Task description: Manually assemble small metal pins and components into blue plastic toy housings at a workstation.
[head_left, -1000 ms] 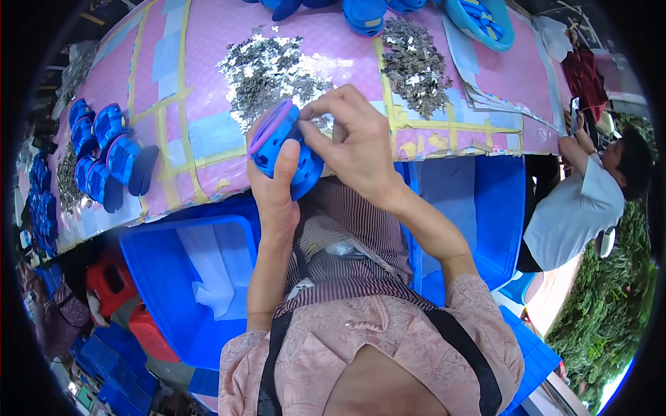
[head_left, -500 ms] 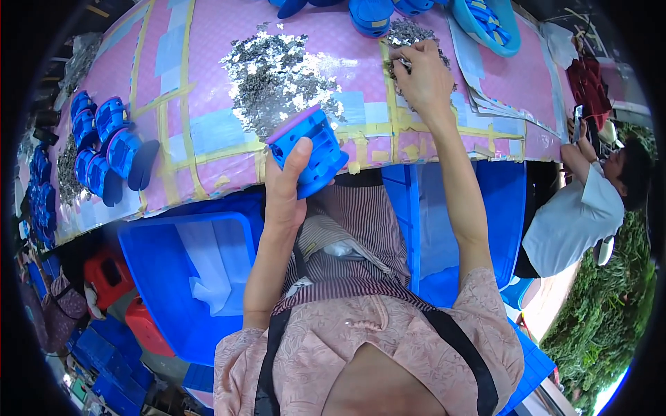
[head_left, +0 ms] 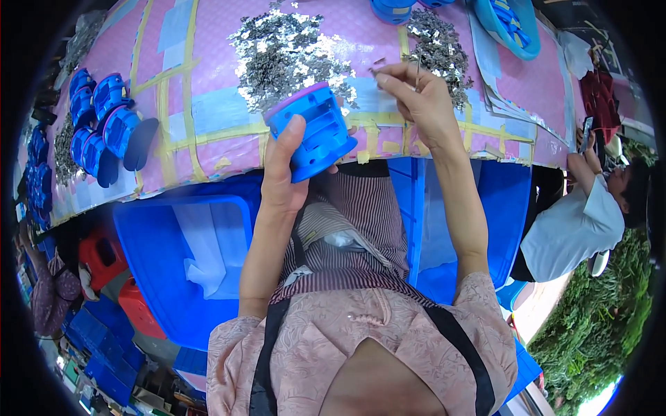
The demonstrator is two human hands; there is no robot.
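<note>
My left hand (head_left: pixel 284 173) grips a blue plastic housing with a purple rim (head_left: pixel 312 130), held up over the near edge of the pink table (head_left: pixel 208 69). My right hand (head_left: pixel 416 100) hovers just right of it, fingers pinched on a few small thin metal pieces (head_left: pixel 380 66). Behind the housing lies a wide heap of small silver metal parts (head_left: pixel 284 52). A second, darker heap (head_left: pixel 440 48) lies beyond my right hand.
A row of blue housings (head_left: pixel 104 128) lies at the table's left. Blue trays (head_left: pixel 510 24) sit at the far edge. Blue plastic bins stand under the table, one on the left (head_left: pixel 180 256) and one on the right (head_left: pixel 485 208). Another person in a white shirt (head_left: pixel 576 229) sits on the right.
My right hand reached out to the far heap, then drew back toward the housing with small metal pieces pinched in it. My left hand kept the housing and tilted it slightly.
</note>
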